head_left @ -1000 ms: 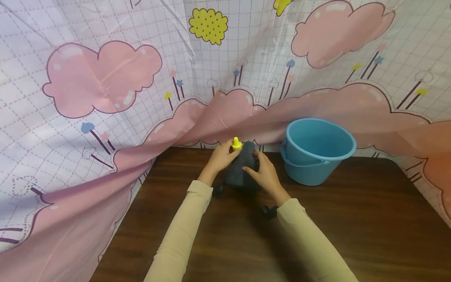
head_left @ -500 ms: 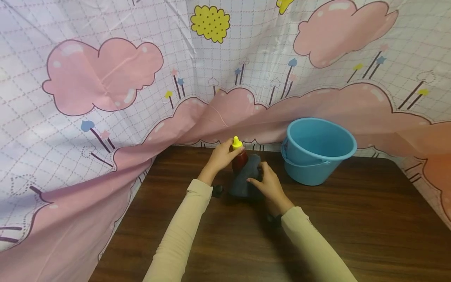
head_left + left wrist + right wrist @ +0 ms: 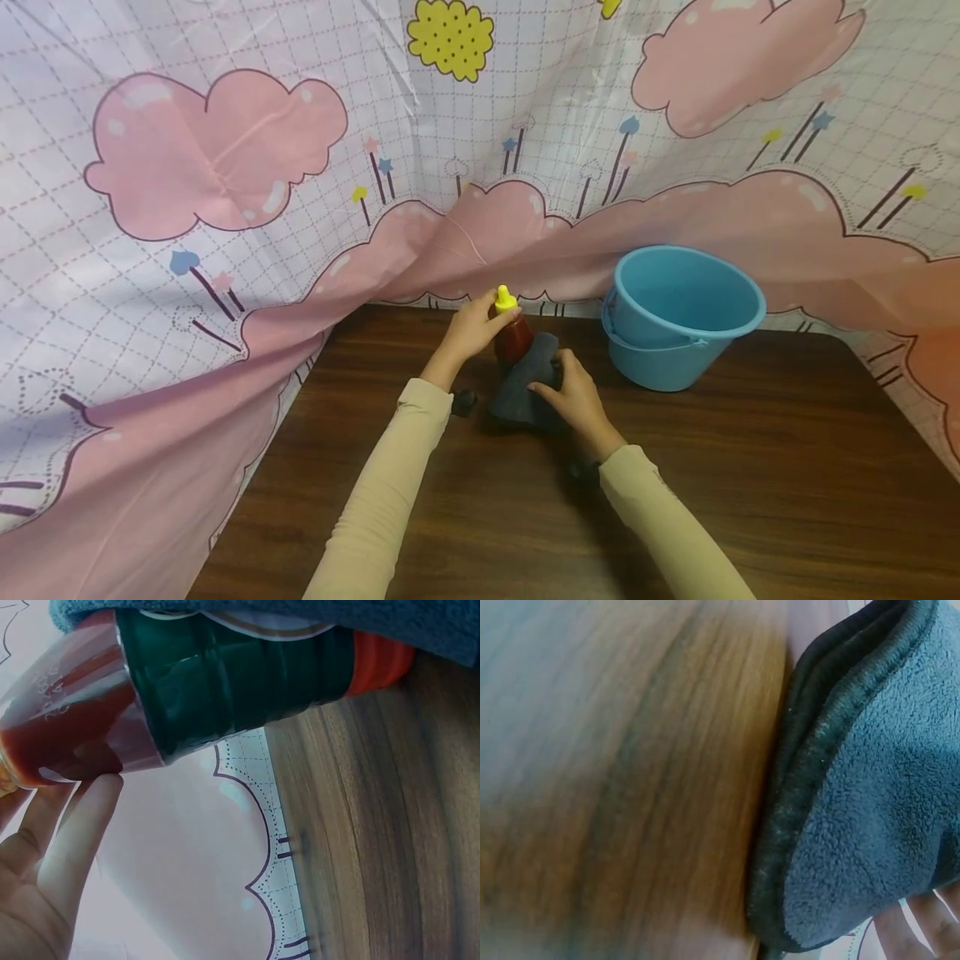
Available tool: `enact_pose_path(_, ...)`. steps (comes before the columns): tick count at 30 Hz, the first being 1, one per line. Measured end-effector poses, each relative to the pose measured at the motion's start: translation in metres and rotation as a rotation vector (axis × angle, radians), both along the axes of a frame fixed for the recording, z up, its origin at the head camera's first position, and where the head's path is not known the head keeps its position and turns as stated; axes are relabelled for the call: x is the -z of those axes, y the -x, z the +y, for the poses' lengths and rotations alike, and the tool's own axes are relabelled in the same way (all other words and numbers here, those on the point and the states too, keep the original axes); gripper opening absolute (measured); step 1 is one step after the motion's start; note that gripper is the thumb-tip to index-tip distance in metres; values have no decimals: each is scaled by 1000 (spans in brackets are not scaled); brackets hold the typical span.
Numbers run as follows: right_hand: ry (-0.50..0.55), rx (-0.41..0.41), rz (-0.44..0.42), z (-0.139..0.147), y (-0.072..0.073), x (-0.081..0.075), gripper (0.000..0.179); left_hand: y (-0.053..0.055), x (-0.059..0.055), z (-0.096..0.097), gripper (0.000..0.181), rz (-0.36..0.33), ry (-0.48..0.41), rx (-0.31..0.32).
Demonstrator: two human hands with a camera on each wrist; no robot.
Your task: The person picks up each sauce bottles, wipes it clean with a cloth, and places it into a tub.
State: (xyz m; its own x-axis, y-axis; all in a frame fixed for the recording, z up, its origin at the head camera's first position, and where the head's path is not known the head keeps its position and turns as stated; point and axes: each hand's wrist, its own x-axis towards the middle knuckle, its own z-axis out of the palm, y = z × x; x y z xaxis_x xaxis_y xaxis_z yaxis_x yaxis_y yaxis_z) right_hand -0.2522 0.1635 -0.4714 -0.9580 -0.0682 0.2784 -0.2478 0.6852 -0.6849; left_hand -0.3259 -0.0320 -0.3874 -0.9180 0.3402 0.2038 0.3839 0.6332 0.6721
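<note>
A sauce bottle (image 3: pixel 513 340) with a yellow nozzle cap (image 3: pixel 506 300) and red contents stands on the table. My left hand (image 3: pixel 471 329) holds it near the top, fingers and thumb around the part just below the cap. In the left wrist view the bottle's green label (image 3: pixel 240 682) shows, with the fingertips at its clear shoulder. My right hand (image 3: pixel 581 398) grips a folded grey-blue cloth (image 3: pixel 528 383), which lies against the bottle's lower front and hides that part in the head view. The cloth's dark stitched border (image 3: pixel 780 802) shows in the right wrist view.
A blue bucket (image 3: pixel 652 364) with its handle hanging down stands to the right of the bottle. Behind the brown wooden table (image 3: pixel 735 467) hangs a patterned curtain (image 3: pixel 420 158) with pink clouds, reaching along the left side too.
My right hand has drawn the cloth down and towards me along the bottle, uncovering its red upper part. My left hand keeps its hold near the cap.
</note>
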Motion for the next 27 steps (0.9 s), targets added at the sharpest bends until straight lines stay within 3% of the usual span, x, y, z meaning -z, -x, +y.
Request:
enact_pose_path(7,13,-16,51,4,0,2,49,1,-1,3,58,-10,-18,11)
enact_pose_path(17,59,-21,129,8,-1,0,28,-1,2,6,44,-8,-142,31)
enact_pose_path(21,80,-11,155,8,-2,-13,28,-1,2,8,43,16,-111,19)
enact_pose_path(27,99,-5,202,3,-2,-43,29,-2,0,10,40,62,-63,8)
